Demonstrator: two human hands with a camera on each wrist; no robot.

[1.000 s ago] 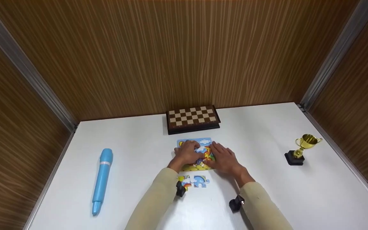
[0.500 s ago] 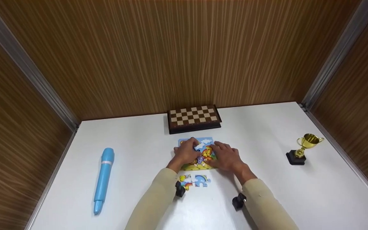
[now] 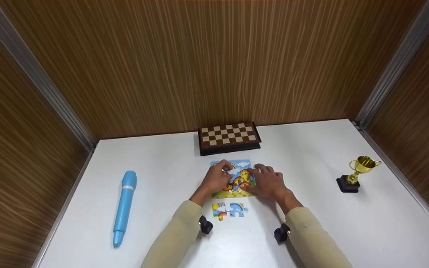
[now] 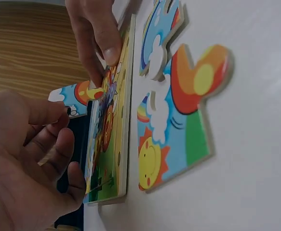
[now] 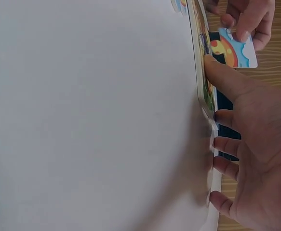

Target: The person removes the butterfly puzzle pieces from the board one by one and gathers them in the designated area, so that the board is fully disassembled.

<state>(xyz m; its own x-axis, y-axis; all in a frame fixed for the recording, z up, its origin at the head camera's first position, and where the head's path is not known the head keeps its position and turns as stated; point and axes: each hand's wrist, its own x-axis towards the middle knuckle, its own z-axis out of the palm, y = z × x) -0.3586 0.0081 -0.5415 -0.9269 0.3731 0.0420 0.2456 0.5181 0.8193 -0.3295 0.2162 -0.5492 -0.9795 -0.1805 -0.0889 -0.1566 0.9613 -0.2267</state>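
Your colourful cartoon jigsaw board (image 3: 233, 178) sits mid-frame on the white table (image 3: 311, 208), and your right hand (image 3: 270, 182) lies on it with fingers spread flat, so if it shifts the board could slide and knock the small rainbow-and-cloud piece (image 5: 233, 48), pinched in your left hand (image 3: 216, 178), off its slot. Only the right wrist view shows that pinch; the head view hides it, but shows the two loose pieces (image 3: 229, 210) below the board.

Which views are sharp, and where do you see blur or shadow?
Head view: sharp in the centre, soft shadow beside the trophy. Left wrist view: puzzle pieces clear, left hand blurred. Right wrist view: table evenly lit and featureless, right hand slightly soft.
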